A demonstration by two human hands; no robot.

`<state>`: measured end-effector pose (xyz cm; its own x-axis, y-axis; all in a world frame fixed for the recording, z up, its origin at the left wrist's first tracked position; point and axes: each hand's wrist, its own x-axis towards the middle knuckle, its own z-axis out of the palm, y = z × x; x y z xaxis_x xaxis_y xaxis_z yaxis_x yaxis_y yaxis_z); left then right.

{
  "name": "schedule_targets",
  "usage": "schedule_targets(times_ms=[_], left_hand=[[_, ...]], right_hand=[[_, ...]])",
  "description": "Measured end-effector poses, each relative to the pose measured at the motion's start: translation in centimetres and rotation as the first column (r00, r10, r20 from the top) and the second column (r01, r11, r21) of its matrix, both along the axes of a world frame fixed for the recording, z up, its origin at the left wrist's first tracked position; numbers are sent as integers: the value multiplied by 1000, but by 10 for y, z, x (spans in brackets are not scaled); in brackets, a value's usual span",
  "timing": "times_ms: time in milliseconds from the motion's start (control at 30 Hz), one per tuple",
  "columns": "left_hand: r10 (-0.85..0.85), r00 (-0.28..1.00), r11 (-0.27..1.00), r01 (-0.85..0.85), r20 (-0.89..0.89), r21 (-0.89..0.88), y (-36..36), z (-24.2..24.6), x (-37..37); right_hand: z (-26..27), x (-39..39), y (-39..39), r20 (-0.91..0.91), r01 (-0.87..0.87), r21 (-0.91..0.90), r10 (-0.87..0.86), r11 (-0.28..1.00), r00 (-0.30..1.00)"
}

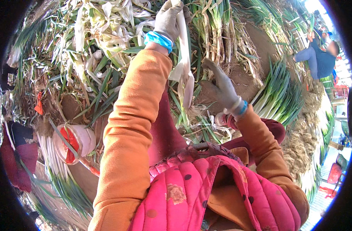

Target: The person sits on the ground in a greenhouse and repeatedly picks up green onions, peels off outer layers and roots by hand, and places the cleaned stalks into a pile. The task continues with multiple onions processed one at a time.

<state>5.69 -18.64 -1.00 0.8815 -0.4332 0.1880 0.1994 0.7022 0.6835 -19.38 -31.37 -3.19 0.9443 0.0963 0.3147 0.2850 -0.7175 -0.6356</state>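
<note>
My left hand (pixel 168 21), in a grey work glove with a blue band at the wrist, grips a long green onion (pixel 184 43) near the top of the picture. The onion hangs root end down, with a loosened pale outer layer (pixel 176 72) on its stalk. My right hand (pixel 220 86), gloved in grey, is to the right of the stalk with fingers spread, holding nothing. Beyond it stand unpeeled green onions (pixel 219 31) with dry brown skins. Peeled leaves (pixel 103 26) are heaped at the upper left.
Bundles of cleaned green onions lie at the right (pixel 277 95) and lower left (pixel 64 184). A whitish bucket (pixel 88 138) with red material is at the left, a stick (pixel 64 140) across it. A person (pixel 323 59) sits at the upper right.
</note>
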Motion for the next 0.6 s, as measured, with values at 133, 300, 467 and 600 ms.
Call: schedule_targets(times_ms=[133,300,467,600], left_hand=[[64,996,998,-65,56,21,-9,6,-8],[-214,971,966,196,-103,-168,1,21,-24],[-622,782,710,548,-28,-443,15,18,-18],[-448,882,886,416,-146,-205,18,11,-9]], right_hand=[[-24,23,23,-345,95,247,-4,964,938],[-4,54,31,-93,137,342,-112,930,989],[-7,46,26,155,52,151,-75,987,985],[-90,-29,29,-109,91,7,-90,996,990]])
